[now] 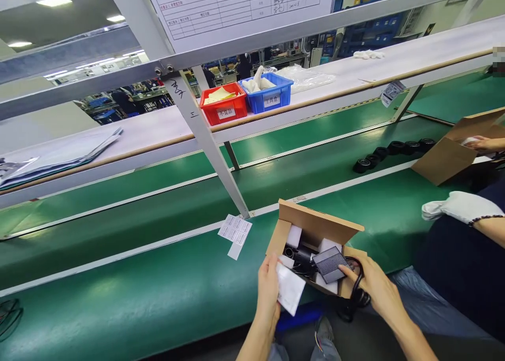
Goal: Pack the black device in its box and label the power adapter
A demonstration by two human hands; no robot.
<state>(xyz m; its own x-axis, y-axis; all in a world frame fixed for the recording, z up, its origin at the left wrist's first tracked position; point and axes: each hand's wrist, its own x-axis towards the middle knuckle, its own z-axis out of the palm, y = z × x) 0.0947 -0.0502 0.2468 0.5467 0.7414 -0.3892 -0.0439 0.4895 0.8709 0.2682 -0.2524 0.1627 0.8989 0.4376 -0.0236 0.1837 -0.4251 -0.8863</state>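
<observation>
An open cardboard box (315, 223) sits at the near edge of the green belt. Inside it are white foam blocks (294, 236) and a black device (299, 254). My left hand (268, 287) pinches a small white bag or paper (291, 290) at the box's left front. My right hand (373, 284) grips a flat dark ribbed panel (330, 263) over the box, with a black cable (357, 298) looped under its fingers.
A sheet of white labels (235, 230) lies on the belt left of the box. A co-worker's white-gloved hand (457, 206) rests at the right, near another cardboard box (453, 150) and a row of black round parts (390, 151). Red (223, 106) and blue (268, 93) bins stand on the shelf.
</observation>
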